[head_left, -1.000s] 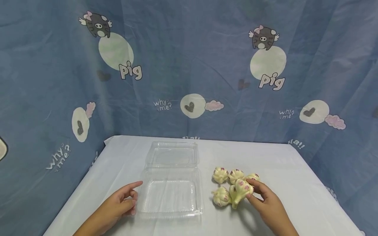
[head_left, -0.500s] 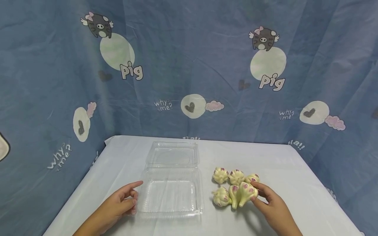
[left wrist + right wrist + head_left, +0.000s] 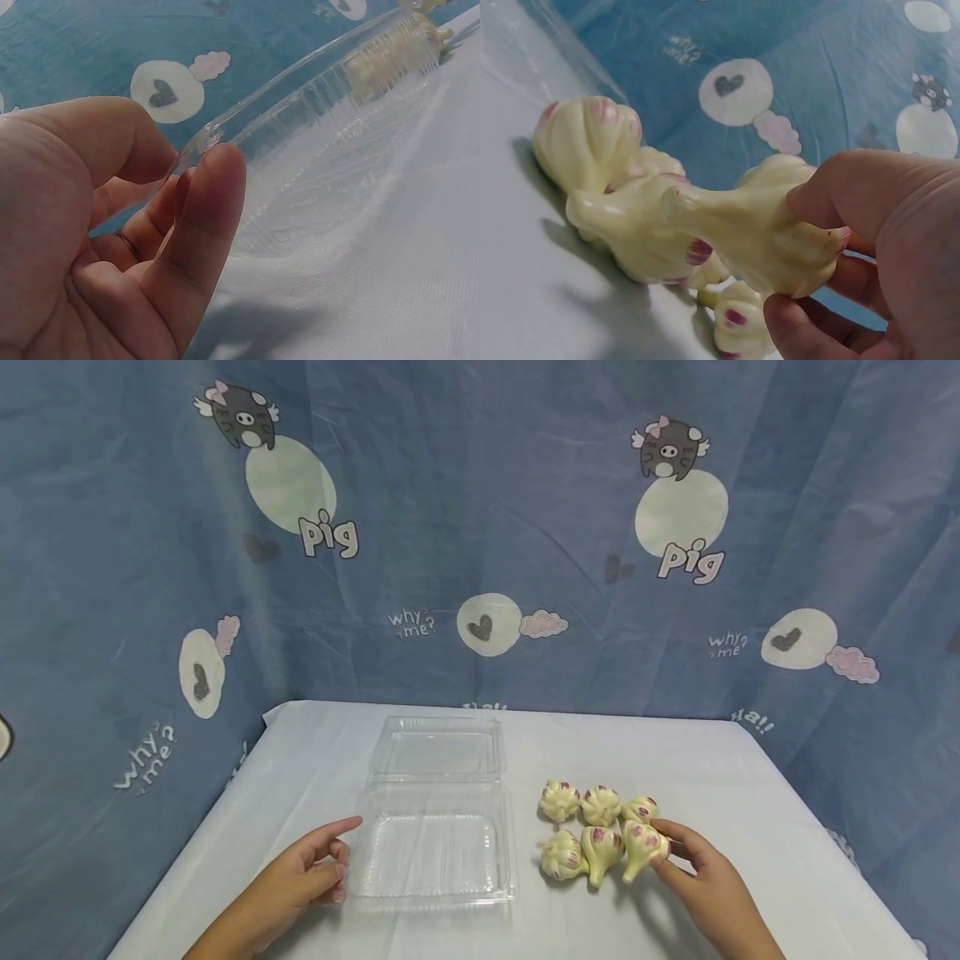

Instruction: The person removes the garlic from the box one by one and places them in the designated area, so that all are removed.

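My right hand (image 3: 693,868) pinches a garlic bulb (image 3: 643,847), pale with purple patches, between thumb and fingers. In the right wrist view this bulb (image 3: 757,225) has its stem pointing left. Beside it, in the front row, are another garlic bulb (image 3: 602,850) and a third one (image 3: 561,856). Several more bulbs (image 3: 600,807) form the row behind. My left hand (image 3: 303,872) is at the left rim of an opened clear plastic clamshell box (image 3: 512,868). In the left wrist view its thumb and index finger pinch the box's rim (image 3: 259,101).
The box's lid (image 3: 438,752) lies folded back toward the far side. A white cloth (image 3: 712,768) covers the table, and a blue patterned curtain (image 3: 420,527) hangs behind and at the sides.
My right hand has carried its garlic bulb rightward, away from in front of the neighbouring bulb, which is now fully seen. My left hand and the box have stayed put.
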Motion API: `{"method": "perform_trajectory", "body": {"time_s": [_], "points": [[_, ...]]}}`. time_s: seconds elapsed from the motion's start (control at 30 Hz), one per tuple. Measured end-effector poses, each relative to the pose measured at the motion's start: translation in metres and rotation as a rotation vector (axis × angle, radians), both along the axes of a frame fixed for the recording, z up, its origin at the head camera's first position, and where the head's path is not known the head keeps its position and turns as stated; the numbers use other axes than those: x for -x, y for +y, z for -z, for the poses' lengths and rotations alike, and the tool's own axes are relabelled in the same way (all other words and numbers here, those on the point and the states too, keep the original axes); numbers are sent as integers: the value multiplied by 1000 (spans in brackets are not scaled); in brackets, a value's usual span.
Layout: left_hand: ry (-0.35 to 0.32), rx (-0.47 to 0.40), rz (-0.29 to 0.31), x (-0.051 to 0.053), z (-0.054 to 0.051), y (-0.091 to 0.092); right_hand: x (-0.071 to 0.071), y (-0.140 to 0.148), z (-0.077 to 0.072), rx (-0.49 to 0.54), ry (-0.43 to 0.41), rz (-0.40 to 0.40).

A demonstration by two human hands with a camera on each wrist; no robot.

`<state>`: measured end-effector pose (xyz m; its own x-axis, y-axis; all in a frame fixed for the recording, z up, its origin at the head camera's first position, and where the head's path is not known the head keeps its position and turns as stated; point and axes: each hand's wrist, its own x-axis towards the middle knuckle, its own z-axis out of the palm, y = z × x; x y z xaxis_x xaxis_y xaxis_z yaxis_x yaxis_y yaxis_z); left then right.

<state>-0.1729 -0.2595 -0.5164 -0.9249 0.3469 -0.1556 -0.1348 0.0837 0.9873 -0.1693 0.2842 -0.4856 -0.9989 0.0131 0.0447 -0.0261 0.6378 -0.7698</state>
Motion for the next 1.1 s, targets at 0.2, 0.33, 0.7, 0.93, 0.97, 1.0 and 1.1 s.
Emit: {"method": "perform_trajectory", "body": {"time_s": [0.2, 0.33, 0.7, 0.93, 0.97, 1.0, 1.1], "points": [[6, 3, -5, -1, -2, 0, 4, 4, 2, -3, -58, 16], [17, -4, 2, -1, -3, -1, 9, 5, 3, -21, -89, 10], [6, 1, -16, -2, 1, 1, 9, 10, 13, -52, -119, 11], [4, 8, -26, -4, 2, 1, 12, 10, 13, -73, -154, 5], [6, 8, -26, -3, 2, 1, 12, 10, 13, -82, -158, 7], [3, 9, -29, -3, 2, 1, 13, 10, 13, -88, -161, 8], [0, 11, -32, -2, 1, 2, 14, 8, 15, -107, -171, 11]]}}
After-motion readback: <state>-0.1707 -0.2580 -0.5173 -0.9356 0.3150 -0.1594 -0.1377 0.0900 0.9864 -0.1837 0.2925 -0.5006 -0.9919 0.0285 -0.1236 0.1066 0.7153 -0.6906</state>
